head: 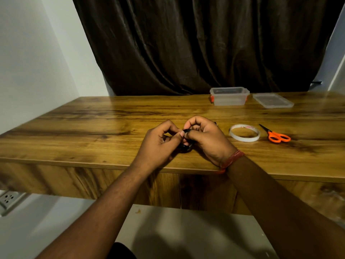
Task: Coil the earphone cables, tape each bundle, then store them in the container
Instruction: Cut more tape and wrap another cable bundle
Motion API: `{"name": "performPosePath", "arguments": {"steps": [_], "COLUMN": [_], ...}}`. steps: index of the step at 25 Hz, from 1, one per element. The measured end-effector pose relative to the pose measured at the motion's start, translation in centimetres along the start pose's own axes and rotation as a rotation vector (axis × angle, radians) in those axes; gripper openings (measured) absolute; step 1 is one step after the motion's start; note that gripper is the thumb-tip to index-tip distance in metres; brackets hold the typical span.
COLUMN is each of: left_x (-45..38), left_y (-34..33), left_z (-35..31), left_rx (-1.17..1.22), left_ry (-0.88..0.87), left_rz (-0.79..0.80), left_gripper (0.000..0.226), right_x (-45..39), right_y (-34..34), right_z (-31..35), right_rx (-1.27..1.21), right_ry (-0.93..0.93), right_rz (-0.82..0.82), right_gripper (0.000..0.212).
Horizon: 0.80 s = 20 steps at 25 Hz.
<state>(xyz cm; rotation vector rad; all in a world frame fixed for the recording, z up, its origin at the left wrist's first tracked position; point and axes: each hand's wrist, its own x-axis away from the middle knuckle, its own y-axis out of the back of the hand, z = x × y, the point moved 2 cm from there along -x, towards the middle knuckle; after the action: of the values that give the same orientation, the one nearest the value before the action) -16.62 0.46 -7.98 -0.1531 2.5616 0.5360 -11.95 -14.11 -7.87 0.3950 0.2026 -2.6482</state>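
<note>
Both hands meet over the near middle of the table (pixel 93 116). The left hand (pixel 158 144) has its fingers curled, thumb and forefinger pinching the black cable (pixel 185 146) at its top. The right hand (pixel 207 139) is curled round the cable from the right side, fingers pressed together over it. Most of the cable is hidden between the hands; a dark loop shows below the fingers, close to the table surface. Whether it touches the table cannot be told. A red thread band (pixel 232 160) circles the right wrist.

Right of the hands lies the tape roll (pixel 244 132), flat. Just right of it lie the orange scissors (pixel 276 135). At the far right edge stands the open container (pixel 229 96), with its lid (pixel 272 100) flat beside it on the right.
</note>
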Motion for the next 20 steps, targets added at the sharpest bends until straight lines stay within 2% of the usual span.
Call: {"name": "performPosePath", "arguments": {"steps": [8,15,20], "left_x": [0.01,-0.04,-0.09], "left_y": [0.01,-0.27,-0.75], "left_z": [0.46,0.47,0.59], "left_rx": [-0.039,-0.446,-0.593], "left_ry": [-0.028,-0.189,-0.247], "left_rz": [0.051,-0.022,-0.056], "left_gripper": [0.009,0.017,0.014], "right_x": [-0.11,-0.19,-0.20], "right_y": [0.39,0.55,0.66], "right_z": [-0.24,-0.51,-0.70], "right_rx": [0.032,0.137,0.179], "right_ry": [-0.010,-0.005,-0.006], "right_rz": [-0.032,-0.093,-0.101], "right_gripper": [0.026,0.014,0.011]}}
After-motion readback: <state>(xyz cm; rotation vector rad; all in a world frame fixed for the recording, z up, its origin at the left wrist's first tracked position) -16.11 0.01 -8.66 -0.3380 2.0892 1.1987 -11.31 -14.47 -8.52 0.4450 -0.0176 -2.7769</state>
